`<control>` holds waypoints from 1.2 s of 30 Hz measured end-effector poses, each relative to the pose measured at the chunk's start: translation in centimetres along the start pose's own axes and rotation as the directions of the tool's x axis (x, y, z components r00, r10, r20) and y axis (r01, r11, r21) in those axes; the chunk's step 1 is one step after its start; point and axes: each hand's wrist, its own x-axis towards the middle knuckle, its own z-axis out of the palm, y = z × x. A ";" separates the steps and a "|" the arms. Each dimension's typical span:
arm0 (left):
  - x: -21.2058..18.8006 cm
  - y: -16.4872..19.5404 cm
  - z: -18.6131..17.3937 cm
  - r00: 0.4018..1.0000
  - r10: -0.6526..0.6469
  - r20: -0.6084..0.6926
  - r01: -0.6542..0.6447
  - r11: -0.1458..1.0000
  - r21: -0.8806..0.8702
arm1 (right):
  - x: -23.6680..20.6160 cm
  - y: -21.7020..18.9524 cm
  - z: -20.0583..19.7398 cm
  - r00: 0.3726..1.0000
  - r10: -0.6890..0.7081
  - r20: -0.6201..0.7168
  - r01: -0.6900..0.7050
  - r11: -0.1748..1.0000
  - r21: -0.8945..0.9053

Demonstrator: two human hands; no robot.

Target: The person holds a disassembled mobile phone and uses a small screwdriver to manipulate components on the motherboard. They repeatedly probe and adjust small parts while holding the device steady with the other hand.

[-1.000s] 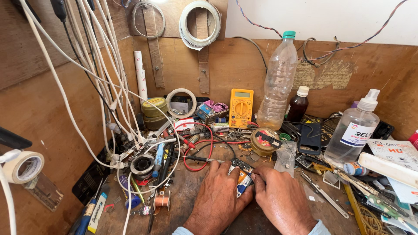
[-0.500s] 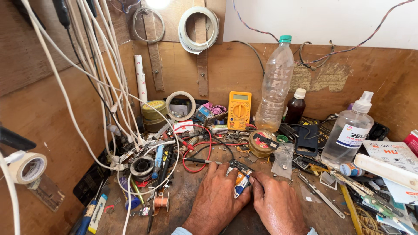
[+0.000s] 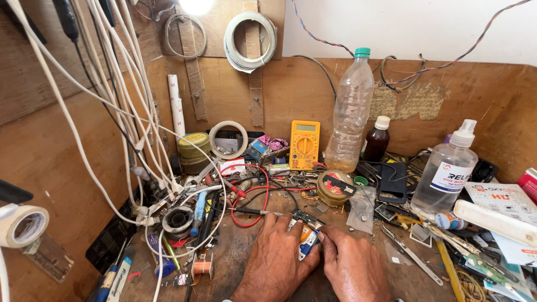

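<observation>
My left hand (image 3: 278, 258) and my right hand (image 3: 353, 267) meet over a small circuit board (image 3: 307, 230) on the wooden bench (image 3: 240, 254), well in front of the yellow multimeter (image 3: 304, 145) that leans against the back wall. The fingers of both hands are curled and pinched onto the board, left from one side and right from the other, so it sits clamped between my fingertips just above the bench. The board is narrow, dark at its far end, with blue and orange showing on the part nearest my thumbs; I cannot tell what those coloured parts are.

A black test probe (image 3: 254, 211) lies just beyond my left knuckles, its metal tip pointing toward the far end of the board; I cannot tell whether tip and board touch. Red and black leads (image 3: 263, 193) loop between the probe and the multimeter.

Beside the multimeter, on its right, stands a clear plastic bottle (image 3: 351, 114) with a green cap, then a small brown bottle (image 3: 377, 139). In front of the multimeter and slightly right sits a round tin (image 3: 334, 187). Left of the multimeter a roll of tape (image 3: 228, 139) stands on edge, and nearer me on that side a solder spool (image 3: 178, 220) lies under the hanging white cables (image 3: 120, 112). Far right of the multimeter is a clear spray bottle (image 3: 447, 174).
</observation>
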 end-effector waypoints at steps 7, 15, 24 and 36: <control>0.4 -0.1 0.3 0.998 -0.034 0.054 0.034 0.999 0.006 | 0.4 1.0 1.5 0.999 -0.034 -0.004 0.033 0.986 -0.163; 0.4 -0.6 0.5 1.000 0.010 0.012 -0.010 1.000 -0.004 | 0.8 1.9 2.3 0.998 -0.060 0.022 0.063 0.979 -0.192; 0.3 -0.8 0.6 1.000 -0.001 0.019 0.001 1.000 -0.008 | 0.9 2.3 3.0 0.997 -0.056 0.043 0.065 0.970 -0.235; 0.1 -0.8 0.5 1.000 -0.022 0.022 0.023 1.000 -0.009 | 0.6 2.4 3.3 0.991 -0.131 0.020 0.131 0.959 -0.251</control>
